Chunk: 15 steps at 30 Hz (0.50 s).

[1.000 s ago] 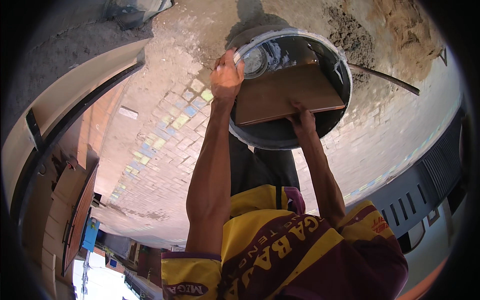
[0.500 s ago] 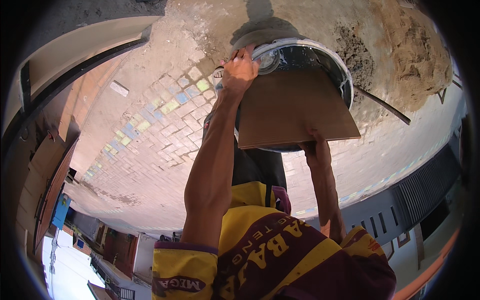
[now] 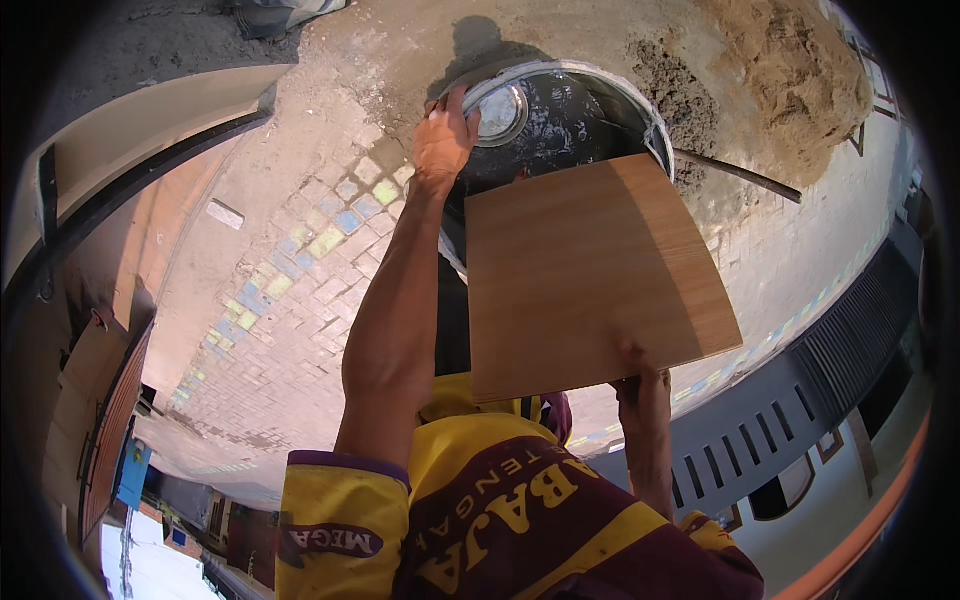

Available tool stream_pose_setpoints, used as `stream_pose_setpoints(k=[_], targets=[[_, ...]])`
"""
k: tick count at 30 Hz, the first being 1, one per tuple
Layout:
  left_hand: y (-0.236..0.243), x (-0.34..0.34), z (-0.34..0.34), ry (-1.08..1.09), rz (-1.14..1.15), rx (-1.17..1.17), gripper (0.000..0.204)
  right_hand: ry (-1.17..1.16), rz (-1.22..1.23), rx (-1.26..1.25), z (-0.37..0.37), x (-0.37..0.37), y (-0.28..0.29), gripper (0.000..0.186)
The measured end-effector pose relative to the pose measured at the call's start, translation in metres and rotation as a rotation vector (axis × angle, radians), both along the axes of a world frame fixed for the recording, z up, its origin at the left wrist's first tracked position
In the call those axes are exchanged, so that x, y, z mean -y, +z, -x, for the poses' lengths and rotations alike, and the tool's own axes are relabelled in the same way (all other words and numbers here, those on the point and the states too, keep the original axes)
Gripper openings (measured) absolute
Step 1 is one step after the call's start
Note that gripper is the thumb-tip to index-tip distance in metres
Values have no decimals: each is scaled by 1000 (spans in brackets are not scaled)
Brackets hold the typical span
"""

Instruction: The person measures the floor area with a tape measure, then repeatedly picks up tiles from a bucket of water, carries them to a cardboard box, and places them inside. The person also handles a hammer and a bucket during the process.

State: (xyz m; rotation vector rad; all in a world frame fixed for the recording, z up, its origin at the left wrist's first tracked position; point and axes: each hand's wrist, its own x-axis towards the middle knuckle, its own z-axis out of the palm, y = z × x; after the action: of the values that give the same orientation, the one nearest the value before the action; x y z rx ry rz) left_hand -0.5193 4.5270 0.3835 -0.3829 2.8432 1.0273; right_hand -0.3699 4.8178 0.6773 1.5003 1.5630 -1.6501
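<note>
My right hand point(image 3: 640, 372) is closed on the near edge of a square wood-grain tile point(image 3: 590, 270), with the thumb on top and the other fingers mostly hidden underneath. Tilted over the near part of a large round tub point(image 3: 655, 130), the tile covers some of its opening. The tub is dark inside, with a pale rim and whitish smears. On its far left rim my left hand point(image 3: 445, 145) is closed, fingers curled over the edge. Just beside that hand, inside the tub, is a round dish-like thing point(image 3: 498, 113) with a pale grey middle.
A long thin bar point(image 3: 740, 175) lies on the ground right of the tub. Beyond it are dark crumbly mix point(image 3: 680, 100) and a sand heap point(image 3: 790, 80). Paving blocks point(image 3: 290, 330) spread to the left, near a small white block point(image 3: 226, 214).
My right hand has drawn the tile toward me and tilted its face up, uncovering more of the tub's inside. My left hand stays on the rim.
</note>
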Motion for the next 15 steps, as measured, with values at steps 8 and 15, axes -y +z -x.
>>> stream_pose_setpoints(k=[8, 15], targets=[[11, -3, 1, -49, 48, 95, 42, 13, -34, -84, -61, -32, -19, 42], [12, 10, -17, 24, -59, 0, 54, -102, 169, -171, -110, -76, -76, 32]])
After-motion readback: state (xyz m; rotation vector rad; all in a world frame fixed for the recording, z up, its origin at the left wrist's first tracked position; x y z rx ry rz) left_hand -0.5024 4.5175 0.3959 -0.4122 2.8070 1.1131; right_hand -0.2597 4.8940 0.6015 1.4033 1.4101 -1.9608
